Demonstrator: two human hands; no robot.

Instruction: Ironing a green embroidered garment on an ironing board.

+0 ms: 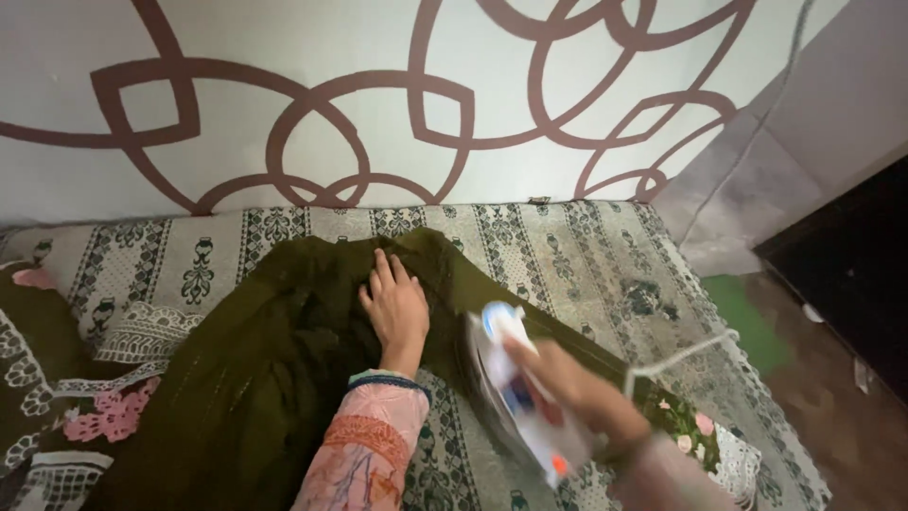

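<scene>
Left hand (397, 308) lies flat, fingers spread, on the soft olive-green cloth garment (246, 378). Beside the garment, right hand (577, 393) is closed around the handle of the rigid, probably heavy white-blue electric iron (515, 393).

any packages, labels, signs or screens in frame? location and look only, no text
No packages, signs or screens in view.
Only candidate: blue, red and orange markings on the white clothes iron, tilted up in the right hand, lower right of centre; motion-blurred, so I cannot tell whether they are labels or controls.
Left hand lies flat on the olive-green garment; no tag shows on it.
</scene>
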